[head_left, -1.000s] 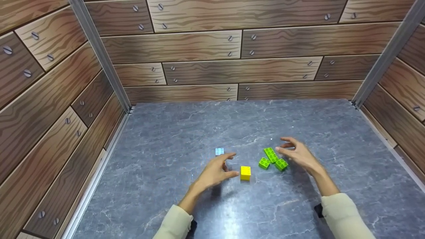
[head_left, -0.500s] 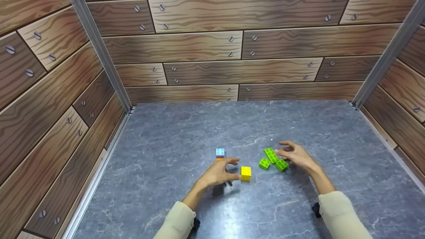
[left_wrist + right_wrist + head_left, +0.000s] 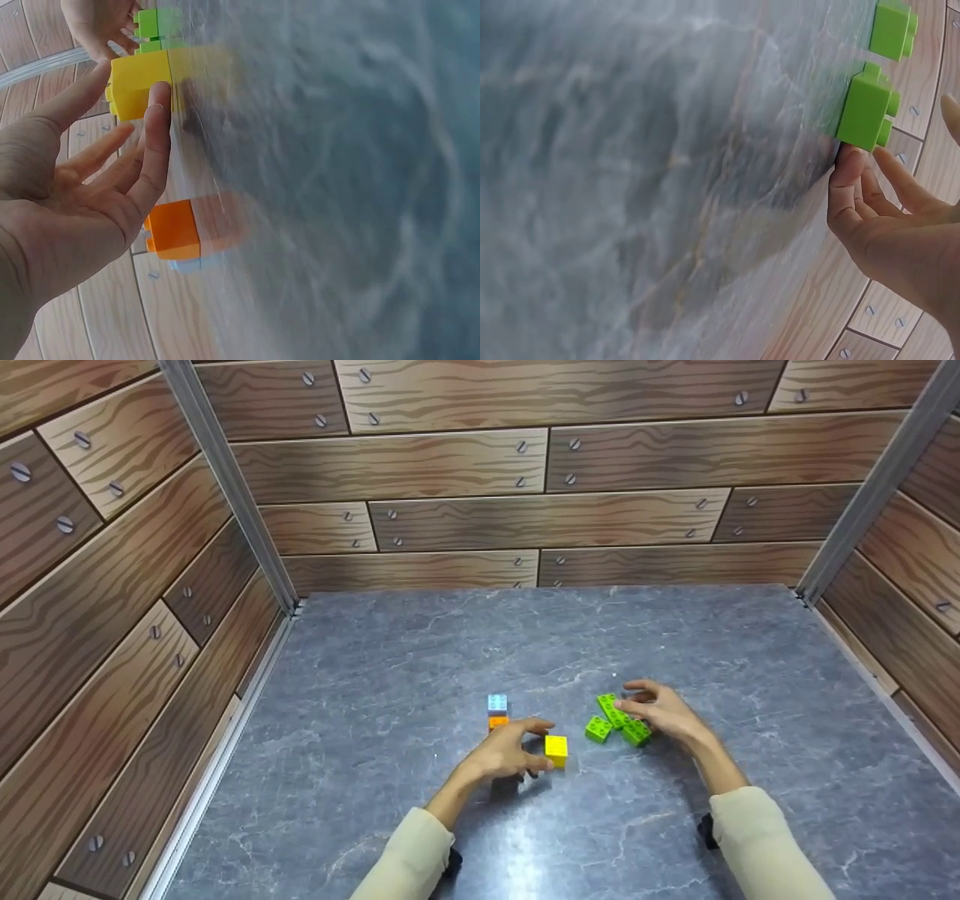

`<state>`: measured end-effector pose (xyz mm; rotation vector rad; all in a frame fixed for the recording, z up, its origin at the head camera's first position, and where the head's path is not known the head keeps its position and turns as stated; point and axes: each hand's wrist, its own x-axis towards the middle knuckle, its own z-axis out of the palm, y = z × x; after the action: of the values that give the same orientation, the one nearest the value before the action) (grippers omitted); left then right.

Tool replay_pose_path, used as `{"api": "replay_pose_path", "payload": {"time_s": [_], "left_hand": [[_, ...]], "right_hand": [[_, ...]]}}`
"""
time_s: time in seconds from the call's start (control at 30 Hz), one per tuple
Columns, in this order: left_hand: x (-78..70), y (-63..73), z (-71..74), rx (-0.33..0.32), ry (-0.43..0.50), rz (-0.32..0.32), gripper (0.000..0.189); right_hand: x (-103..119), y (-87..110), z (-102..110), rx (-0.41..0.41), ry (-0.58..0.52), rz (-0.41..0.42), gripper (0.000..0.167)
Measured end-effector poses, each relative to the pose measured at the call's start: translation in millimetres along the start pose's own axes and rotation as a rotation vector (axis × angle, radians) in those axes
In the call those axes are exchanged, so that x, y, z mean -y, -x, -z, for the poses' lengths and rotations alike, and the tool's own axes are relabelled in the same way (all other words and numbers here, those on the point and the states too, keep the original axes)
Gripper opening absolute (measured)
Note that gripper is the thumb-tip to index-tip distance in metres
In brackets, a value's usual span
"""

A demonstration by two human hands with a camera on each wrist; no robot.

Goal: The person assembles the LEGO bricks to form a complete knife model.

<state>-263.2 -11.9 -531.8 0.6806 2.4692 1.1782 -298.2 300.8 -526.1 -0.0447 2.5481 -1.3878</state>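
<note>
In the head view my left hand [image 3: 506, 750] is at the left side of a yellow toy brick [image 3: 556, 751], its thumb by the near side and its index finger behind. The left wrist view has the same yellow brick [image 3: 141, 84] between spread fingers; firm contact cannot be made out. My right hand [image 3: 664, 716] hovers beside the green bricks, thumb tip over the long green brick [image 3: 609, 707]. Two smaller green bricks [image 3: 598, 729] lie close by. From the right wrist, the fingers reach just below a green brick [image 3: 866, 112], not closed round it.
Left of the yellow brick are a light blue brick [image 3: 497, 704] and an orange brick [image 3: 497, 723], partly behind my left hand. Everything stands on a grey marbled tabletop [image 3: 375, 675]. Wood-patterned walls [image 3: 450, 465] enclose the back and sides.
My left hand has moved right, from beside the yellow brick to partly around it, uncovering the orange brick. The right hand has shifted slightly left and down over the green bricks.
</note>
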Motion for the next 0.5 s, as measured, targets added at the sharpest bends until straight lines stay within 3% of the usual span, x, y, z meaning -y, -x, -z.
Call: {"api": "replay_pose_path", "payload": {"time_s": [0.23,0.5], "left_hand": [[1.4,-3.2,-1.6,0.012,0.072,0.007,0.058],[1.0,-3.9,-2.8,0.033,0.220,0.041,0.055]], "right_hand": [[-2.5,-1.8,-2.7,-0.021,0.018,0.017,0.069],[-4.9,-6.4,-8.6,-0.093,0.037,0.073,0.056]]}}
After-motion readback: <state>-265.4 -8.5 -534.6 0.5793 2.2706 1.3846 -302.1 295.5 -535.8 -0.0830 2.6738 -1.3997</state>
